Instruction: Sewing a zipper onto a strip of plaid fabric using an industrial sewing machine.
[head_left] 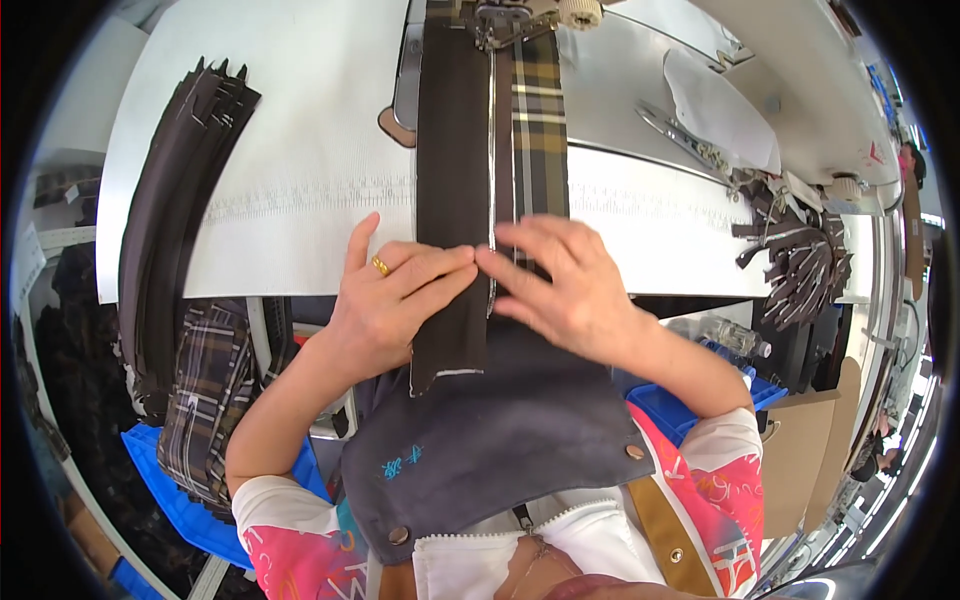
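A long dark brown fabric strip [452, 150] runs from the sewing machine's presser foot [490, 32] toward me, its near end hanging past the table edge. Its right side has a narrow pale line, and plaid fabric [541, 130] lies beside and partly under it. My left hand [395, 285], with a gold ring, rests on the strip, thumb and fingertips pinched at its right edge, little finger raised. My right hand [565, 285] is over the plaid fabric, fingers apart, index tip close to the left fingertips. Whether it grips any cloth cannot be seen.
Stacked dark strips [180, 190] drape over the table's left edge, above folded plaid cloth [207, 400] and a blue bin [175, 480]. At right lie tweezers [680, 138], a white paper piece [715, 110] and a bundle of dark scraps [800, 255]. A plastic bottle [725, 335] sits below.
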